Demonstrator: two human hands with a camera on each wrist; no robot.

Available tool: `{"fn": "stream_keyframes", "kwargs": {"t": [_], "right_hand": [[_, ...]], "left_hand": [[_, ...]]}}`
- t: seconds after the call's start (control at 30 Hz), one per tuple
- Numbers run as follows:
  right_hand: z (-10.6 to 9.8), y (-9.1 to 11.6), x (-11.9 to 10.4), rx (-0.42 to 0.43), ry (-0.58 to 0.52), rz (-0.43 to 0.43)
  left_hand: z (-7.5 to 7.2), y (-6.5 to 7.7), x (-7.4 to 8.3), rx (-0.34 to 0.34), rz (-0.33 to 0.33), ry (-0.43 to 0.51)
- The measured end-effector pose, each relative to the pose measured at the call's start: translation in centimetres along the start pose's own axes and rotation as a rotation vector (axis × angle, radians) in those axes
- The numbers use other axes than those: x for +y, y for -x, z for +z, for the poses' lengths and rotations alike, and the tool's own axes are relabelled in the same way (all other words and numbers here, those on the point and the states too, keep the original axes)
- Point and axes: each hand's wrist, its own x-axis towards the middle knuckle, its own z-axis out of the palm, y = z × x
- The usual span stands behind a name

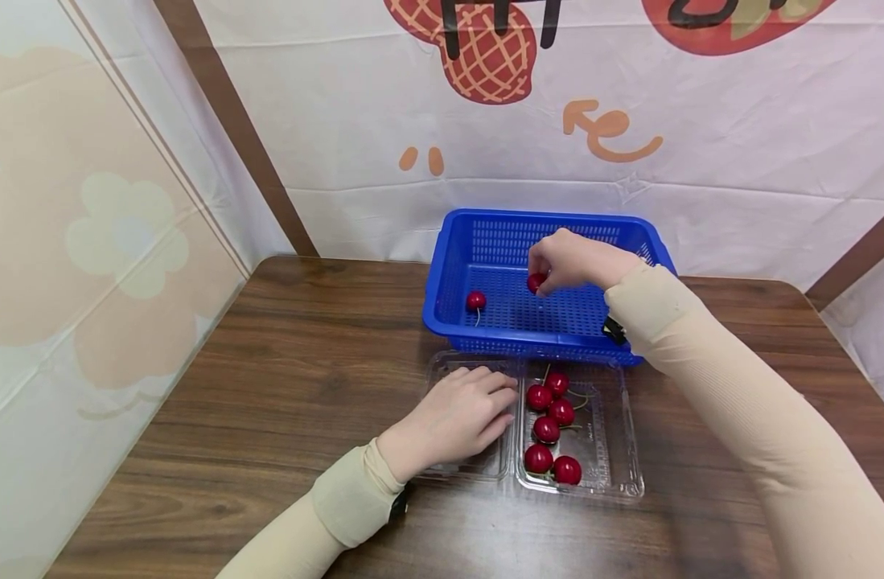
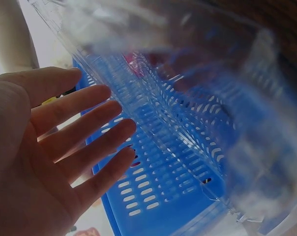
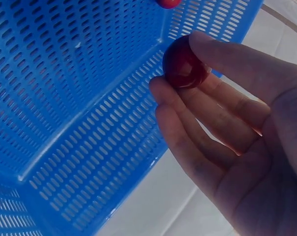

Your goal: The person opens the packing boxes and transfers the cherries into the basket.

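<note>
Thumb and fingertips of the right hand pinch a smooth, glossy red cherry over the slotted blue plastic basket, another cherry at its nine o'clock. The left hand has a loose grip, fingers relaxed and slightly apart, above the transparent, thin-walled clamshell, with six round cherries at three o'clock.
</note>
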Motion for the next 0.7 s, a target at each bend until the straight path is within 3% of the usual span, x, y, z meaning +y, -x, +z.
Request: {"fn": "stream_keyframes", "kwargs": {"t": [0.7], "right_hand": [[0.2,-2.5,-0.6,-0.054,-0.014,0.028]], "left_hand": [[0.0,0.1,0.0,0.0,0.002,-0.006]]}}
